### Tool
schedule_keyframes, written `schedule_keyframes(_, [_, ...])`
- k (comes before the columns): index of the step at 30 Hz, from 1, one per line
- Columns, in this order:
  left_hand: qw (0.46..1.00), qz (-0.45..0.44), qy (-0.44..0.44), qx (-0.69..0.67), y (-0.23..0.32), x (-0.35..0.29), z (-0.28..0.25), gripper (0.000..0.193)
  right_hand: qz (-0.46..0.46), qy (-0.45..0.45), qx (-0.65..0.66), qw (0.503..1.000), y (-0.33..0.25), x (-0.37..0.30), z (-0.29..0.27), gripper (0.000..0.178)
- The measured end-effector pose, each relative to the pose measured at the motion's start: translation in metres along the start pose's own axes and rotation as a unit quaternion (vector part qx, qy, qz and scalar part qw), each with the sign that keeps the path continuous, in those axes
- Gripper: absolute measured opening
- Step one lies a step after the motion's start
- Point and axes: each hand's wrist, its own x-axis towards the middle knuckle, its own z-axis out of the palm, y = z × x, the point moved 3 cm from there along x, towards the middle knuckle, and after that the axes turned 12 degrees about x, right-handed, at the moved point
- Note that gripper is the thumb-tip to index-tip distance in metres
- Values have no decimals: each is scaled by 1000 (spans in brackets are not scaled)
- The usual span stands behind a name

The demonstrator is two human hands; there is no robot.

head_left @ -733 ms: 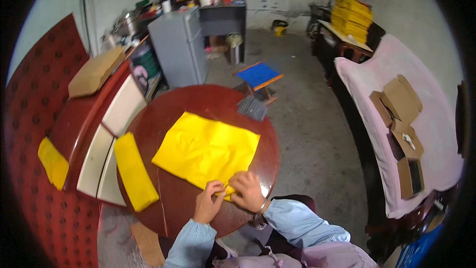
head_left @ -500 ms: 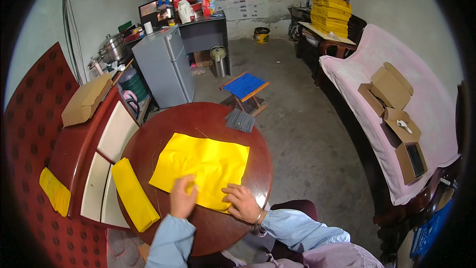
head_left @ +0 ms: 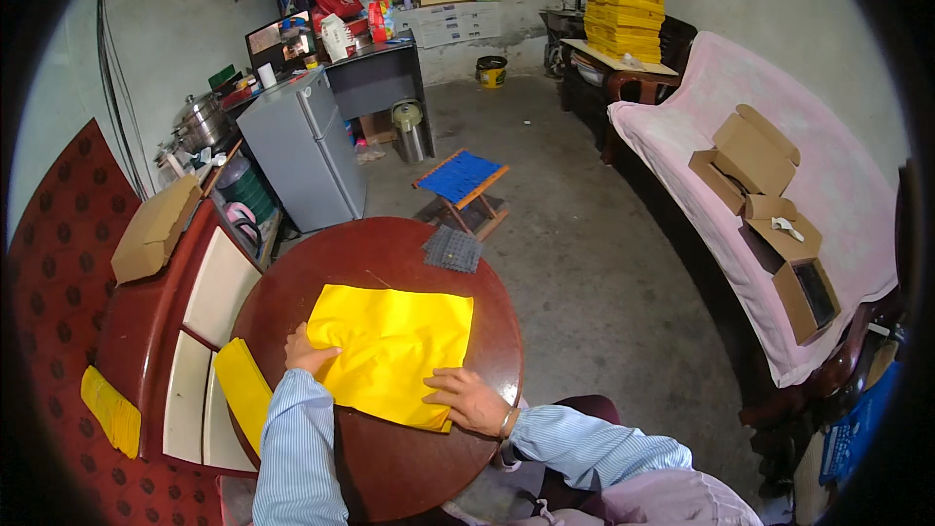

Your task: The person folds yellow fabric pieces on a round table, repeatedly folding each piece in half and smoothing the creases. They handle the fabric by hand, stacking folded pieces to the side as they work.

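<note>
A yellow sheet (head_left: 394, 341), slightly wrinkled, lies spread on the round red-brown table (head_left: 390, 468); I cannot tell whether it is cloth or paper. At its left edge rests my left hand (head_left: 310, 349), the thumb stretched over the sheet and apart from the fingers. My right hand (head_left: 471, 399) lies open on the lower right part, fingers spread on the surface. Left of the sheet, a folded yellow stack (head_left: 242, 385) sits at the table's edge, partly covered by my left sleeve. A grey textured pad (head_left: 453, 249) lies at the table's far edge.
A blue-topped folding stool (head_left: 461, 175) stands just beyond the table. On the right runs a bench with a pink cover (head_left: 672, 146), holding open cardboard boxes (head_left: 765, 161). A grey fridge (head_left: 302, 151) stands far left. Yellow bundles (head_left: 623, 24) are piled at the back right.
My left hand has moved left from the sheet's lower middle to its left edge. The right hand stays at the lower right. The whole view has shifted a little.
</note>
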Motion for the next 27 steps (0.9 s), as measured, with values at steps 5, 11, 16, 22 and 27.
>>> schedule_keyframes(5, [999, -19, 29, -24, -4, -31, 14, 111, -45, 4, 64, 997, 21, -10, -32, 40])
schedule_keyframes(11, [994, 16, 86, -58, -28, -137, 47, 105, -9, -25, 179, 983, 42, -40, -65, 38])
schedule_keyframes(16, [966, 61, 234, 94, -28, -203, 27, 90, -8, -48, 206, 977, 47, -48, -72, 39])
schedule_keyframes(22, [879, 470, 75, -28, 77, -211, 57, 46, -4, -55, 169, 984, 49, -46, -73, 50])
schedule_keyframes(27, [837, 544, -27, 55, 99, -213, 85, 45, 9, -63, 98, 993, 49, -48, -76, 39])
